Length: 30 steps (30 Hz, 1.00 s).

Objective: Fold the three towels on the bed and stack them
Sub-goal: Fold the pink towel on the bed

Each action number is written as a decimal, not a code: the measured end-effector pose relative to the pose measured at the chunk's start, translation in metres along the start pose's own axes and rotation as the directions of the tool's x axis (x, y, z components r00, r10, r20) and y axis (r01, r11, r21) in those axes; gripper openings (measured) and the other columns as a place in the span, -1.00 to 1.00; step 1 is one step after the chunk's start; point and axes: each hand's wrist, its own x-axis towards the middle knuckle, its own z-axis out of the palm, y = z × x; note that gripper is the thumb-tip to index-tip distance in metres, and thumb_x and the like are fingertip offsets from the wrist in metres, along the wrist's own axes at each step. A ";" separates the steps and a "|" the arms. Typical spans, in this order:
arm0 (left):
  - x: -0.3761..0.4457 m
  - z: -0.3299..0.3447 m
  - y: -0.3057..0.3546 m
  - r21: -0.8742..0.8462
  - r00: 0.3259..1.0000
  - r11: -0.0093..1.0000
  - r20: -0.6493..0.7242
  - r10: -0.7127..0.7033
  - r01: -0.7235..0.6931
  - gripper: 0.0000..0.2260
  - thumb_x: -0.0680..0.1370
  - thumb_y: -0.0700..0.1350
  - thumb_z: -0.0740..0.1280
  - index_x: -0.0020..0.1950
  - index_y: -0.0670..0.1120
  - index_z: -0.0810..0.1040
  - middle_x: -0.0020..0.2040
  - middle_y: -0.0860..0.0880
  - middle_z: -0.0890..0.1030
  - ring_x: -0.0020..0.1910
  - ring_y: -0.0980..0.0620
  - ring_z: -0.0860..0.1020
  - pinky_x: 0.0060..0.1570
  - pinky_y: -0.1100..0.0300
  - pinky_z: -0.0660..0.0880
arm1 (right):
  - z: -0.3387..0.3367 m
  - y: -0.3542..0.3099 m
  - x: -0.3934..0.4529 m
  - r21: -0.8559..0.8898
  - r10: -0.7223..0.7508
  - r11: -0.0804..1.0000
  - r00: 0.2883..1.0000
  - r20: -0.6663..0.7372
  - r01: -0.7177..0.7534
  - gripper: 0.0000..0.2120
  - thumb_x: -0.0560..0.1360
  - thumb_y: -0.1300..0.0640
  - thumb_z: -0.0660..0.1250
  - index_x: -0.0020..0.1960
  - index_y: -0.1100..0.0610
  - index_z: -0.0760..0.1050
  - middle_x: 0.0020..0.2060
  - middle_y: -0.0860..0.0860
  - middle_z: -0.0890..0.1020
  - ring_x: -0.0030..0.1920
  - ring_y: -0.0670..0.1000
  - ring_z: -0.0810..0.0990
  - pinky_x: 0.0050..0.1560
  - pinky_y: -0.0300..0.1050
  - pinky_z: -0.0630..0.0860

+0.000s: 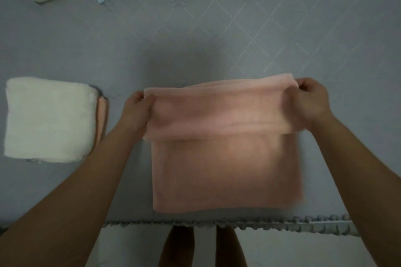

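Towel three of three, mid-fold, with two already stacked.

Both hands are busy with the pink towel (225, 171), which lies on the grey bed sheet (238, 34) directly in front of the person: the left hand (136, 108) pinches its far-left corner and the right hand (312, 99) pinches its far-right corner, and the far part is lifted and doubled over toward the near edge. Off to the outer side of the left hand sits a folded white towel (47, 119) on top of another folded pink towel (103, 119) (only a thin edge of that lower one shows). By my reading, two towels are done and stacked; what remains is finishing this fold, probably one more halving, then placing it on the pile.
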 end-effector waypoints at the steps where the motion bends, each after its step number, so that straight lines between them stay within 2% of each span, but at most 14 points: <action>1: 0.004 0.005 0.000 0.020 1.000 1.000 -0.023 -0.019 0.020 -0.88 0.48 -0.04 0.31 -0.06 -0.05 0.56 -0.13 -0.07 0.57 -0.15 -0.01 0.49 -0.16 0.06 0.45 | 0.002 0.000 0.005 -0.040 0.016 0.999 1.000 0.000 -0.016 -0.91 0.41 0.15 0.29 -0.13 0.06 0.58 -0.27 -0.04 0.60 -0.19 -0.01 0.56 -0.13 -0.13 0.48; 4: 0.008 0.014 -0.003 0.148 0.998 0.987 -0.016 -0.063 0.064 -0.87 0.52 -0.13 0.33 0.02 -0.12 0.59 -0.14 -0.10 0.58 -0.18 -0.01 0.50 -0.19 0.11 0.44 | 0.004 0.003 0.006 -0.158 0.056 0.986 0.998 0.008 -0.054 -0.91 0.44 0.11 0.31 -0.12 0.07 0.58 -0.22 0.00 0.62 -0.16 0.00 0.56 -0.11 -0.20 0.39; 6: 0.008 0.014 -0.001 0.127 0.997 0.989 0.000 -0.082 0.081 -0.85 0.52 -0.14 0.35 0.06 -0.14 0.60 -0.11 -0.09 0.60 -0.16 -0.01 0.51 -0.17 0.13 0.45 | 0.002 0.004 0.002 -0.185 0.056 0.981 0.998 -0.041 -0.063 -0.90 0.44 0.10 0.30 -0.12 0.06 0.58 -0.21 -0.01 0.63 -0.16 -0.01 0.56 -0.10 -0.24 0.36; 8: 0.005 0.011 0.004 -0.057 0.988 0.989 0.067 -0.136 0.139 -0.83 0.56 -0.14 0.33 0.11 -0.14 0.59 0.00 -0.12 0.63 -0.08 -0.02 0.57 -0.08 0.12 0.51 | 0.000 0.005 0.001 -0.143 0.037 0.988 0.995 -0.095 -0.050 -0.87 0.43 0.08 0.29 -0.11 0.06 0.60 -0.21 -0.04 0.64 -0.15 -0.03 0.57 -0.09 -0.23 0.37; 10: 0.005 0.009 0.007 -0.255 0.970 0.939 0.142 -0.199 0.230 -0.83 0.59 -0.12 0.30 0.13 -0.14 0.57 0.06 -0.11 0.63 0.01 -0.01 0.58 0.02 0.10 0.53 | -0.001 0.006 0.003 -0.117 0.021 0.993 0.995 -0.098 -0.032 -0.86 0.42 0.06 0.30 -0.09 0.06 0.61 -0.21 -0.06 0.64 -0.15 -0.05 0.57 -0.09 -0.22 0.38; 12: 0.005 0.007 0.003 -0.218 0.976 0.952 0.099 -0.196 0.213 -0.86 0.60 -0.06 0.30 -0.01 -0.10 0.59 -0.04 -0.07 0.62 -0.03 -0.01 0.55 0.02 0.10 0.49 | 0.001 0.009 0.004 -0.077 0.040 0.996 0.999 -0.028 -0.042 -0.87 0.41 0.04 0.32 -0.14 0.05 0.60 -0.28 -0.08 0.61 -0.21 -0.07 0.54 -0.14 -0.20 0.41; 14: -0.003 0.004 -0.005 -0.014 0.993 0.993 0.022 -0.116 0.116 -0.77 0.56 0.06 0.31 -0.19 -0.05 0.56 -0.19 -0.06 0.56 -0.16 0.00 0.48 -0.10 0.11 0.43 | -0.001 0.015 0.000 0.076 0.090 0.993 0.996 0.026 -0.092 -0.85 0.39 0.00 0.34 -0.19 0.06 0.60 -0.33 -0.07 0.55 -0.28 -0.08 0.49 -0.21 -0.15 0.42; 15: -0.012 0.000 -0.011 0.023 0.995 0.995 0.002 -0.098 0.098 -0.72 0.53 0.13 0.32 -0.22 -0.06 0.56 -0.20 -0.06 0.56 -0.20 0.01 0.47 -0.14 0.12 0.42 | -0.005 0.021 -0.006 0.179 0.125 0.975 0.991 0.047 -0.131 -0.83 0.38 -0.03 0.34 -0.18 0.07 0.60 -0.31 -0.02 0.54 -0.26 -0.05 0.47 -0.21 -0.10 0.40; 17: -0.036 -0.010 -0.027 -0.029 0.991 0.991 0.008 -0.130 0.130 -0.63 0.44 0.24 0.33 -0.19 -0.07 0.60 -0.21 -0.06 0.59 -0.27 0.03 0.50 -0.21 0.14 0.43 | -0.015 0.040 -0.025 0.329 0.207 0.914 0.970 0.127 -0.238 -0.74 0.35 -0.09 0.33 -0.12 0.07 0.62 -0.21 0.07 0.56 -0.17 0.01 0.48 -0.14 -0.01 0.41; 19: -0.064 -0.022 -0.052 -0.094 0.983 0.979 0.051 -0.175 0.179 -0.58 0.38 0.29 0.36 -0.14 -0.07 0.62 -0.21 -0.10 0.61 -0.24 -0.01 0.53 -0.17 0.10 0.45 | -0.026 0.067 -0.053 0.335 0.281 0.873 0.927 0.249 -0.354 -0.67 0.39 -0.11 0.33 -0.06 0.11 0.64 -0.13 0.12 0.63 -0.10 0.05 0.55 -0.04 0.02 0.47; 21: -0.090 -0.028 -0.081 -0.100 0.980 0.976 0.071 -0.186 0.193 -0.63 0.41 0.21 0.42 -0.08 -0.09 0.65 -0.16 -0.11 0.67 -0.15 -0.07 0.57 -0.06 0.02 0.49 | -0.033 0.097 -0.085 0.233 0.285 0.906 0.915 0.285 -0.355 -0.73 0.47 -0.08 0.35 -0.09 0.11 0.67 -0.15 0.02 0.70 -0.14 -0.04 0.62 -0.08 -0.04 0.52; 23: -0.113 -0.030 -0.107 -0.051 0.980 0.980 0.072 -0.187 0.191 -0.79 0.46 0.09 0.45 -0.08 -0.04 0.67 -0.12 -0.11 0.70 -0.11 -0.09 0.59 0.00 -0.05 0.53 | -0.039 0.120 -0.113 0.180 0.256 0.934 0.931 0.261 -0.308 -0.83 0.49 -0.04 0.39 -0.15 0.03 0.66 -0.25 -0.12 0.70 -0.22 -0.10 0.62 -0.19 -0.13 0.51; 26: -0.141 -0.027 -0.136 -0.027 0.965 0.973 0.133 -0.226 0.231 -0.92 0.50 -0.06 0.45 -0.10 -0.06 0.66 -0.10 -0.16 0.69 -0.12 -0.11 0.60 0.05 -0.16 0.54 | -0.042 0.144 -0.140 0.114 0.211 0.964 0.953 0.216 -0.239 -0.87 0.52 0.08 0.39 -0.19 0.06 0.61 -0.27 -0.01 0.66 -0.24 0.03 0.57 -0.23 -0.08 0.48; 30: -0.164 -0.019 -0.144 -0.173 0.980 0.965 0.064 -0.190 0.199 -0.92 0.53 -0.16 0.39 -0.17 -0.08 0.62 -0.22 -0.13 0.61 -0.19 -0.08 0.55 -0.10 -0.01 0.51 | -0.049 0.154 -0.159 0.125 0.150 0.977 0.974 0.169 -0.172 -0.81 0.54 0.15 0.35 -0.25 0.11 0.57 -0.32 -0.02 0.59 -0.25 0.01 0.49 -0.16 -0.03 0.41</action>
